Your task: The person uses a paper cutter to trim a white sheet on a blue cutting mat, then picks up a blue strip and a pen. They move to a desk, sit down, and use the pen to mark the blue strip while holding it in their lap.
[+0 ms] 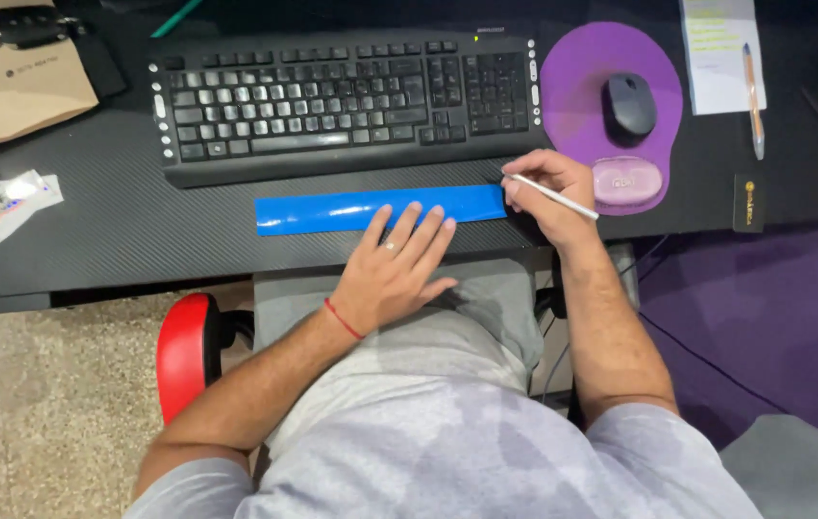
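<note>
Blue strip point(380, 209) is lying flat on the black desk point(111, 211), long axis running 9 to 3 o'clock, just at 6 o'clock of the keyboard point(342, 101). Left hand point(392, 269) is pressing down on it, fingers spread apart and flat, holding nothing. Right hand point(548, 197) is sitting at the strip's 3 o'clock end, fingers pinched on a white pen point(553, 195). Purple mouse pad point(582, 67) with a dark mouse point(629, 106) is lying at 1 o'clock of that hand.
</note>
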